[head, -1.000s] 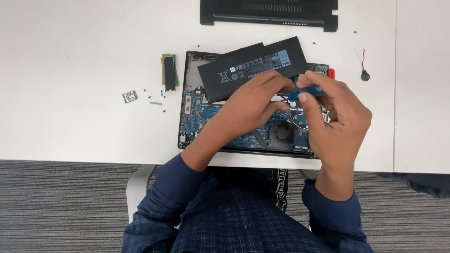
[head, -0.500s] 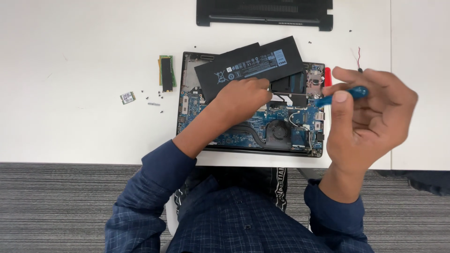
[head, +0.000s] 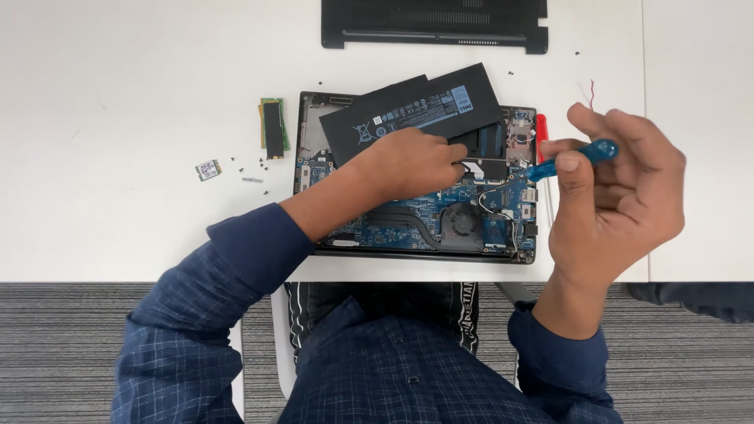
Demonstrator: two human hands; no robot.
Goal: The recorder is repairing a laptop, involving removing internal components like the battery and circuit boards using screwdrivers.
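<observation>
White table (head: 118,94). Black flat battery (head: 408,118) with small white markings, tilted over the open laptop (head: 416,200): blue circuit board, black fan, black and white wires. Black bottom cover (head: 433,22) at the far edge. Screwdriver (head: 572,159) in the right hand (head: 616,200) is translucent blue; red tool (head: 541,137) beside the laptop. Green stick with a black strip (head: 272,128), small white-grey card (head: 208,169). Sleeves (head: 228,283) dark navy with a thin light check. Grey striped carpet (head: 78,345).
</observation>
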